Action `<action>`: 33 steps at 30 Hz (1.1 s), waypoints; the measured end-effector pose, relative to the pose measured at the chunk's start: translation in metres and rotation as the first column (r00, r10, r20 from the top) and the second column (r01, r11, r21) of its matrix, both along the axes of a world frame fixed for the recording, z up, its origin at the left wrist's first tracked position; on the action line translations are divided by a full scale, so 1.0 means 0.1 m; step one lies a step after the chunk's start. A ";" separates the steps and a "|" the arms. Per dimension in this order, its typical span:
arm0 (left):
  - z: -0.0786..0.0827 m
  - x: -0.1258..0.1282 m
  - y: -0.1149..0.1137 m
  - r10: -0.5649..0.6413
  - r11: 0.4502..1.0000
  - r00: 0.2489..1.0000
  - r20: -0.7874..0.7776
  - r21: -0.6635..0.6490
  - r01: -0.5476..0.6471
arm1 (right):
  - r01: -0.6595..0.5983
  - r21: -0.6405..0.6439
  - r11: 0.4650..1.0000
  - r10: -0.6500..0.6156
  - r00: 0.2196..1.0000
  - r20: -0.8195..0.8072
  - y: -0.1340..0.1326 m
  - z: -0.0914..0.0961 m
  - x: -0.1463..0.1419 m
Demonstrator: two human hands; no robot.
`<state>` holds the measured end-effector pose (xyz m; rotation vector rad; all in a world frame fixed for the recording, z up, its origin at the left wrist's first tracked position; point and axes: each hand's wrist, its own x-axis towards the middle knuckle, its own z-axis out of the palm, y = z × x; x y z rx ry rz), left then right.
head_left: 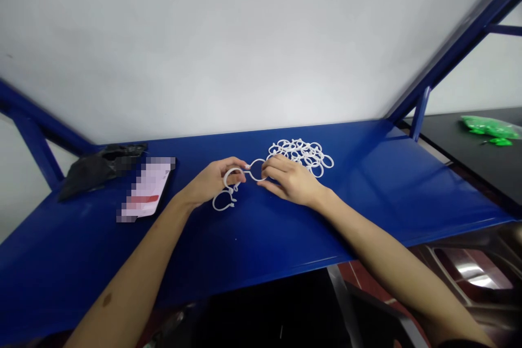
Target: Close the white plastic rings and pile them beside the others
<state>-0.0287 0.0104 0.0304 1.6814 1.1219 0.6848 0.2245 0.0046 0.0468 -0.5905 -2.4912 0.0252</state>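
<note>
My left hand (209, 180) pinches a white plastic ring (227, 172) between thumb and fingers. A second white ring (216, 207) hangs below it near the blue surface, joined by small tabs. My right hand (292, 180) grips the far side of another thin white ring (254, 162). This ring meets the left fingertips at its small tab. How the tabs fit together there is too small to tell. Behind and partly under my right hand lies a heap of similar white rings (315, 148). Some of that heap is hidden by the hand.
A blue metal shelf (261, 239) serves as the work surface, with a white wall behind. At the left lie a phone (147, 187) and a black plastic bag (95, 171). A green item in clear plastic (489, 128) rests on a black surface at right. Blue posts frame both sides.
</note>
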 end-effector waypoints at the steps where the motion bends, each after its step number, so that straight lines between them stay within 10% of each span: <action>1: -0.01 -0.03 0.02 0.035 0.999 0.998 -0.043 0.036 -0.033 | 0.008 -0.001 1.000 -0.008 1.000 -0.026 0.00 0.01 0.02; 9: 0.07 -0.04 -0.01 0.207 0.838 0.898 -0.388 0.545 0.042 | 0.040 -0.368 0.929 -0.167 0.933 -0.319 -0.02 -0.13 0.02; 17: 0.10 0.28 -0.18 0.312 0.888 0.942 -0.123 0.391 -0.243 | -0.200 -0.621 0.758 -0.231 0.808 -0.543 -0.09 -0.35 -0.20; 33: 0.08 0.29 -0.22 0.240 0.814 0.959 -0.149 0.570 -0.115 | -0.068 -0.343 0.937 -0.072 0.923 -0.379 -0.10 -0.22 -0.12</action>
